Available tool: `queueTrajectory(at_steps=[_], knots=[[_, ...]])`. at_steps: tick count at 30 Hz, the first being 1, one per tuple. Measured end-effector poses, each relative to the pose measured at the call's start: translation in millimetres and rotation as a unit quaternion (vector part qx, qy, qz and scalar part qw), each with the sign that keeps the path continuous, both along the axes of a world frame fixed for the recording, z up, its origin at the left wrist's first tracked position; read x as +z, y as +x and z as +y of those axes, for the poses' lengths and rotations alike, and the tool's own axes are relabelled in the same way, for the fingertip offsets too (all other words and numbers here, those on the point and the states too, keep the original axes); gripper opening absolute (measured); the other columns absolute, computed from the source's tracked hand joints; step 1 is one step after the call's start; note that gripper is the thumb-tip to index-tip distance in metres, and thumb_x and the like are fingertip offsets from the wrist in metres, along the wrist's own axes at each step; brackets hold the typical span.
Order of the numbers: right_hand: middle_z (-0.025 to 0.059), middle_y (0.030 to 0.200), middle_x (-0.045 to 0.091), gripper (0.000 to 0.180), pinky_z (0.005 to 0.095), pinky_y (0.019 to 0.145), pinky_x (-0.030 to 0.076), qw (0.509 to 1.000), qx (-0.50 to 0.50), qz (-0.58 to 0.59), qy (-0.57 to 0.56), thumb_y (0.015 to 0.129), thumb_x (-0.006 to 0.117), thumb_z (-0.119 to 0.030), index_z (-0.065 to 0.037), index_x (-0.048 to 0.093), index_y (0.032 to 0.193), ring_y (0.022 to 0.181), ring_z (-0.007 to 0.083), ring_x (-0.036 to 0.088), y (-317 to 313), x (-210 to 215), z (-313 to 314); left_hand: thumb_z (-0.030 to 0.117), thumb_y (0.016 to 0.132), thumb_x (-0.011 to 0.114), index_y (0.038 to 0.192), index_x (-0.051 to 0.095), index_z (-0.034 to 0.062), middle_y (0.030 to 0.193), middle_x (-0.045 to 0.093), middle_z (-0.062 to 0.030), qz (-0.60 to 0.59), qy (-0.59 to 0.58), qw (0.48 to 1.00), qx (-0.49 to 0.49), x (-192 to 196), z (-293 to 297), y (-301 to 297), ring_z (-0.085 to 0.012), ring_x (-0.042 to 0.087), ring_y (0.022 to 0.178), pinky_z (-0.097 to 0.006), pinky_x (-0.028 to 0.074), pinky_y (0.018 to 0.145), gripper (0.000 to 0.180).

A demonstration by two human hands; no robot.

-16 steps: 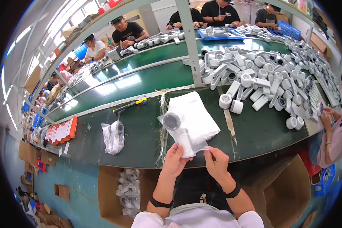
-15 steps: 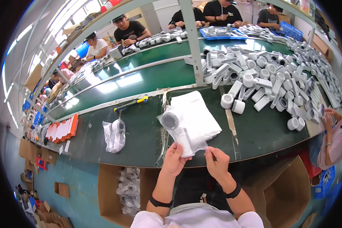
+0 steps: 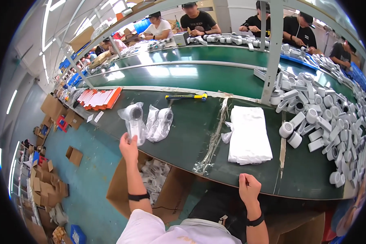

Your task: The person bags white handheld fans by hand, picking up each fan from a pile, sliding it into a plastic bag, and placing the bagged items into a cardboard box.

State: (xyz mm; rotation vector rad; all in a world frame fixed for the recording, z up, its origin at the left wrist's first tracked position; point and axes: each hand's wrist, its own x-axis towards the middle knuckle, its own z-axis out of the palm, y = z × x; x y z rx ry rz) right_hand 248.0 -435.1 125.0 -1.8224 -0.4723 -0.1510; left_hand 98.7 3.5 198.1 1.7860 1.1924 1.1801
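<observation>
My left hand (image 3: 129, 149) is closed around the lower end of a white handheld device with a round head (image 3: 135, 122), wrapped in a clear plastic bag. I hold it over the left part of the green table. Just right of it lies another clear-bagged white device (image 3: 158, 123). My right hand (image 3: 249, 188) is curled shut at the table's front edge, with nothing visible in it. Beyond that hand, a stack of white plastic bags (image 3: 250, 136) lies flat, a crumpled bag corner sticking out on its left.
A large heap of unbagged devices (image 3: 313, 118) covers the right side. A yellow-and-black hammer (image 3: 187, 96) lies near the table's back rail. Orange-and-white cards (image 3: 99, 99) sit at far left. Below the edge stands a carton (image 3: 173, 191) of bagged devices. Several people work across the belt.
My left hand has carried the bagged device left, next to the other bagged one. My right hand has let go of the bag and sits lower. The view has turned left.
</observation>
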Motion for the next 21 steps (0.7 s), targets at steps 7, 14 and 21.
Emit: queueTrajectory(at_steps=[7,14,21], knots=[[0.0091,0.067,0.062,0.015,0.0270,0.053,0.044,0.998,-0.017,-0.047,-0.026,0.089,0.068,-0.012,0.002,0.067,0.084,0.055,0.0130,0.055,2,-1,0,0.023,0.079,0.075,0.115,0.062,0.0008,0.106,0.068,-0.0213,0.176,0.081,0.976,0.100,-39,61,30,-0.0372,0.065,0.097,-0.043,0.048,0.088,0.044],[0.0087,0.066,0.061,0.014,0.0272,0.053,0.044,0.998,-0.026,-0.055,-0.029,0.089,0.068,-0.011,0.002,0.067,0.084,0.055,0.0134,0.055,-1,-3,0,0.029,0.081,0.075,0.114,0.064,0.0011,0.104,0.070,-0.0189,0.171,0.083,0.981,0.042,-69,67,48,-0.0328,0.068,0.095,-0.041,0.051,0.085,0.045],[0.0091,0.066,0.061,0.010,0.0317,0.052,0.047,0.993,-0.042,-0.107,-0.040,0.085,0.070,-0.013,-0.004,0.069,0.081,0.056,0.0235,0.060,4,4,3,0.023,0.083,0.071,0.107,0.066,-0.0016,0.108,0.066,-0.0215,0.154,0.262,0.953,0.009,-43,52,48,-0.0389,0.061,0.102,-0.044,0.046,0.092,0.035]])
